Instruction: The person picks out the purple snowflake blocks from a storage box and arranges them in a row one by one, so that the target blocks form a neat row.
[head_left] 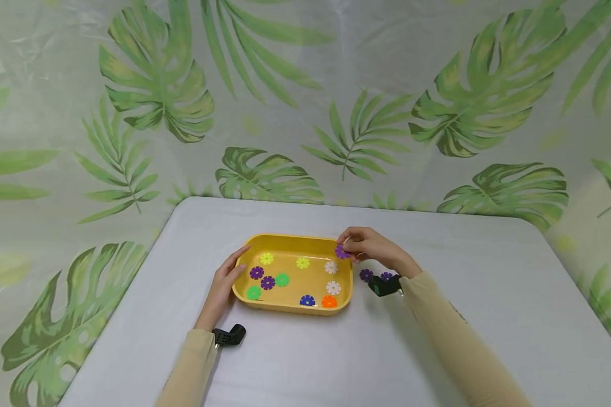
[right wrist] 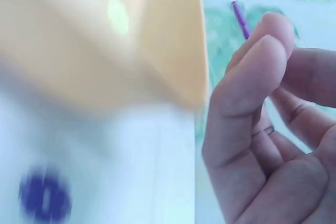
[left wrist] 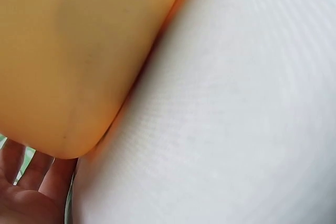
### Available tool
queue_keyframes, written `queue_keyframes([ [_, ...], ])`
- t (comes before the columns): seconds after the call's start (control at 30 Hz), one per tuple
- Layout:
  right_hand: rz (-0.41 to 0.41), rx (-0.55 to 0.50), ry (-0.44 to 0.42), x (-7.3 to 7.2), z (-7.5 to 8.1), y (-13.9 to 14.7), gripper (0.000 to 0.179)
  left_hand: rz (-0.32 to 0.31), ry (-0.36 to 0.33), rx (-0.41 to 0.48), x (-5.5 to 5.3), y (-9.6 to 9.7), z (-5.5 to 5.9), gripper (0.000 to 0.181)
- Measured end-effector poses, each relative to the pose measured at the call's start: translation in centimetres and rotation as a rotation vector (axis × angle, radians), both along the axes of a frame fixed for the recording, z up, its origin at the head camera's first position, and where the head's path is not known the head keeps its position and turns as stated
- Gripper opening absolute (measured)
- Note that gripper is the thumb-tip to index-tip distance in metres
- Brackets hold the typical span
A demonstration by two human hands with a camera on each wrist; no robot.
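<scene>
My right hand (head_left: 374, 247) pinches a purple notched plastic disc (head_left: 341, 251) between thumb and fingertips, above the right end of the yellow tray (head_left: 290, 308). In the right wrist view the purple disc (right wrist: 241, 20) shows edge-on past the fingertips. My left hand (head_left: 224, 285) holds the tray's left end, thumb over the rim and fingers along the outer wall. Inside the tray lie several notched discs: yellow (head_left: 302, 263), purple (head_left: 267, 282), green (head_left: 282, 280), white (head_left: 331, 267), blue (head_left: 308, 301) and orange (head_left: 329, 302).
Two more purple discs, one being the near disc (head_left: 366, 275), lie on the white table (head_left: 305, 362) right of the tray, partly behind the right wrist camera (head_left: 384, 286). A leaf-patterned curtain (head_left: 265, 113) hangs behind the table.
</scene>
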State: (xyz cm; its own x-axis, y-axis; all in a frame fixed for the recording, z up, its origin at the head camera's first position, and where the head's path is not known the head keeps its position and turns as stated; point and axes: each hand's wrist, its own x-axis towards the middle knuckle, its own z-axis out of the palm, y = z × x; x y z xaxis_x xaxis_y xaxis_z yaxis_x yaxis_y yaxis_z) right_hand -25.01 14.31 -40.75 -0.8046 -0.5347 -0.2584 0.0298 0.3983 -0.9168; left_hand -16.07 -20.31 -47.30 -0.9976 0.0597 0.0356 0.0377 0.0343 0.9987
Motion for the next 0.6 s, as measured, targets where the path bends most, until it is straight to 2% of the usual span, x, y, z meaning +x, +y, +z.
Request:
queue_keyframes([
  [0.17,-0.089,0.002,0.008,0.9,-0.8,6.4,0.027,0.003,-0.007,0.004,0.0,-0.1,-0.1,0.044],
  [0.37,-0.21,0.013,0.008,2.6,-2.9,13.3,0.032,0.005,-0.015,0.019,0.1,0.0,-0.1,0.044],
  [0.6,-0.314,0.092,0.003,4.3,-5.0,18.2,0.032,-0.011,-0.025,0.06,0.0,0.1,-0.1,0.044],
])
